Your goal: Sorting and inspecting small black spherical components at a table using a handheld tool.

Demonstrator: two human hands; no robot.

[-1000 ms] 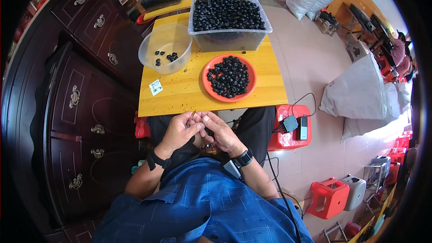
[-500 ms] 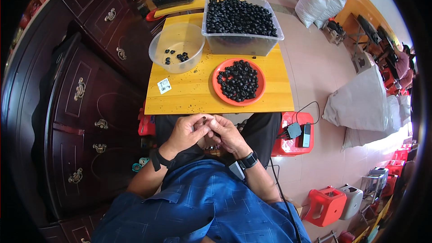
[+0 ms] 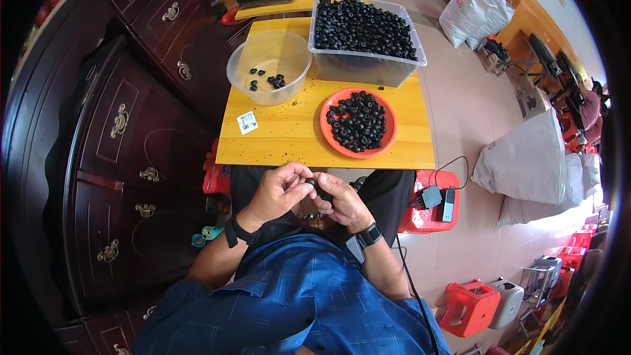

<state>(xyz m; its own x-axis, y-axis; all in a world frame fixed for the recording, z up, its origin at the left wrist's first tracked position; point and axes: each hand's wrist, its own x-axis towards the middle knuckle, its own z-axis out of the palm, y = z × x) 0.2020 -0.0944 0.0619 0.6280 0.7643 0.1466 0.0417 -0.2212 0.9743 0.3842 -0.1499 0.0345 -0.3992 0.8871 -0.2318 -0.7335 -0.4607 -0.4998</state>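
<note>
My left hand and my right hand meet just off the table's near edge, above my lap. Between their fingertips is a small black ring-shaped part, pinched by both hands. More black shows within the curled fingers of my right hand, partly hidden. On the table, an orange-red plate carries a loose layer of black ring-shaped parts. To its left, a clear round tub has several black pieces on its bottom.
A clear rectangular bin, heaped with black rings, stands at the back of the yellow table. A white label and dark crumbs lie on the tabletop. Dark wooden cabinets rise at left; a red stool holding devices sits at right.
My fingers have shifted and parted slightly, bringing the black part between them into clearer sight. The table and its contents appear shifted a little to the right in the view.
</note>
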